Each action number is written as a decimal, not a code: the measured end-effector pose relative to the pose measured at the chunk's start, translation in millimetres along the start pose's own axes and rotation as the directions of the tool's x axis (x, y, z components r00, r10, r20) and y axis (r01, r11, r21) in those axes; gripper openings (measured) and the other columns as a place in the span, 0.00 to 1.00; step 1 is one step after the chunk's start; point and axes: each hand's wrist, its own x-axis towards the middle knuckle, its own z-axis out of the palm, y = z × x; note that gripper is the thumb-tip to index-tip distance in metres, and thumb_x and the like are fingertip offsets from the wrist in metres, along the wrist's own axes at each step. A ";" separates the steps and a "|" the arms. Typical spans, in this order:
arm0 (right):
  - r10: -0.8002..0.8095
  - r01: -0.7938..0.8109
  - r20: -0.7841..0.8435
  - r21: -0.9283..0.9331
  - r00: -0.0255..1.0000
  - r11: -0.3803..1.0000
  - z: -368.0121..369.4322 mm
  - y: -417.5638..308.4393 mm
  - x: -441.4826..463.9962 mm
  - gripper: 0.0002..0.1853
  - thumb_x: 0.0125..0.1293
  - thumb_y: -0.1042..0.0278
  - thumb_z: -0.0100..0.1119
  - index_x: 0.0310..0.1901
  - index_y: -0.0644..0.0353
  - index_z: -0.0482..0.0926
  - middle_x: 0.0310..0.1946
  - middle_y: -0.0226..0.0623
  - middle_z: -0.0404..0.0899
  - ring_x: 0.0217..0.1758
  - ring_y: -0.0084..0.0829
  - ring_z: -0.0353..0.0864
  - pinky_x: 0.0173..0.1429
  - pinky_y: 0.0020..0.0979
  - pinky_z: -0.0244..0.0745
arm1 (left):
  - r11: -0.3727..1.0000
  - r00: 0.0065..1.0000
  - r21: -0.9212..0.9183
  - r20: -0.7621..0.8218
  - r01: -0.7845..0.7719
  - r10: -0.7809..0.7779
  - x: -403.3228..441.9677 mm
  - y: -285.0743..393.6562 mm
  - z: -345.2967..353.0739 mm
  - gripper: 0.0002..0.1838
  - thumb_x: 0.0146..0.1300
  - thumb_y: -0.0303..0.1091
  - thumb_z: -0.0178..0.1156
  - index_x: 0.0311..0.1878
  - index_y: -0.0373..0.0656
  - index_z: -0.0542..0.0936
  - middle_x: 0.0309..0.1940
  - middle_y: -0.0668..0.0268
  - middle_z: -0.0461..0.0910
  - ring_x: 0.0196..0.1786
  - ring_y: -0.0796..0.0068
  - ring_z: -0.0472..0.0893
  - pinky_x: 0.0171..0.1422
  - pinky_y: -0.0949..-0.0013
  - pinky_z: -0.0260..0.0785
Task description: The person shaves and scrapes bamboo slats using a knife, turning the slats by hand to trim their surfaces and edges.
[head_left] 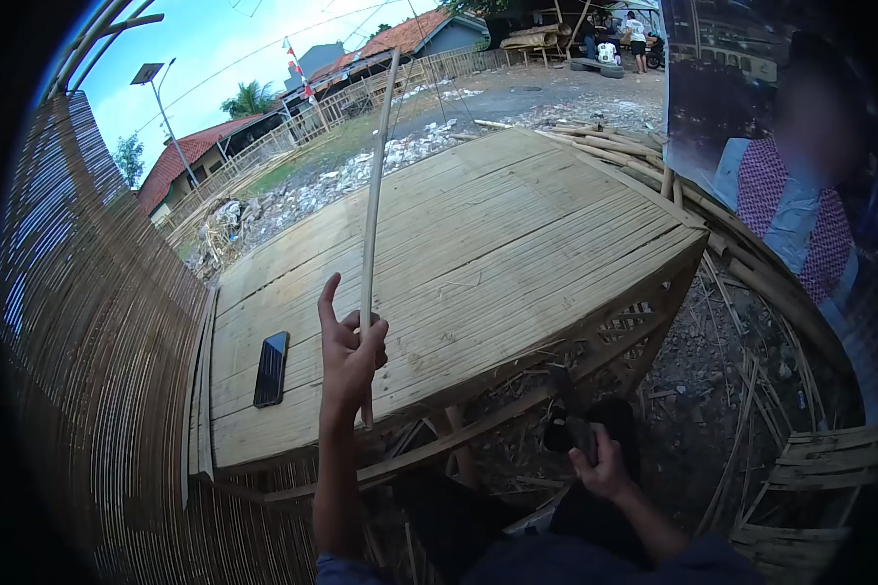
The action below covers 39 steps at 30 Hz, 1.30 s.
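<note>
My left hand [351, 341] is raised over the near edge of a slatted bamboo table [439, 283], its fingers closed round a long thin bamboo strip [374, 205] with the index finger stretched up. The strip stands nearly upright, its lower end just below the hand. Low on the right, beside my knee, my right hand [603, 463] grips the handle of a dark-bladed knife [564, 390], its blade pointing up toward the table edge. A black phone [271, 370] lies on the table to the left of my left hand.
A woven bamboo screen [78, 292] borders the left side. Bamboo poles [634, 161] lie behind the table's right corner. A printed banner [790, 166] hangs at the right, above a bamboo rack [819, 463]. People [636, 34] are far off.
</note>
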 end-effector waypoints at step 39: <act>-0.606 0.586 0.260 0.158 0.752 0.795 63.4 -169.3 85.7 0.25 0.66 0.57 0.59 0.57 0.63 0.66 0.32 0.49 0.80 0.31 0.47 0.83 0.32 0.40 0.79 | 0.589 0.600 -0.147 -0.342 -0.795 0.724 -83.4 52.6 27.2 0.27 0.78 0.50 0.33 0.19 0.50 0.55 0.19 0.72 0.55 0.19 0.79 0.54 0.25 0.74 0.51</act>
